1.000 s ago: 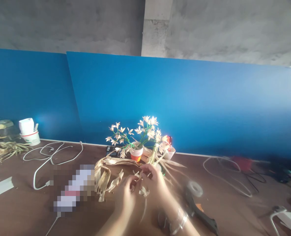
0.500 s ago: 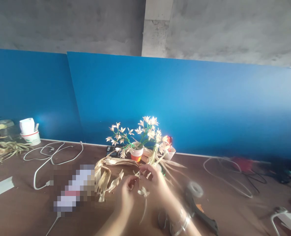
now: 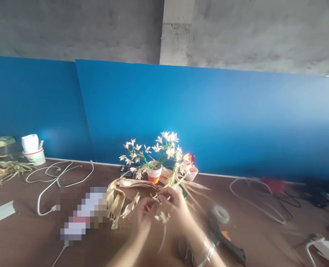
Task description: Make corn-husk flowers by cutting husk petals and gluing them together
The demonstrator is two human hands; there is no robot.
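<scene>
My left hand [image 3: 145, 215] and my right hand [image 3: 176, 204] meet over the table, fingertips almost touching. Both are closed in a pinch; what lies between the fingers is small and mostly hidden. Just below the fingers is a pale husk flower [image 3: 162, 217] with a thin, light stem trailing down; I cannot tell whether it hangs from a hand or lies on the table. Left of my hands lie dried corn husks [image 3: 118, 207]. Beyond them, a paper cup [image 3: 154, 175] with an orange base holds green-stemmed husk flowers [image 3: 168, 148].
A blurred tape roll [image 3: 221, 214] and a dark-handled tool [image 3: 228, 243] lie right of my wrist. A white cable [image 3: 43, 194] loops at left, near a white cup [image 3: 34, 155]. Another cable [image 3: 260, 198] lies at right. A blue partition [image 3: 209, 115] stands behind.
Almost nothing differs. My fingers have shifted very slightly while staying together; the flower below them and the things on the table keep their places.
</scene>
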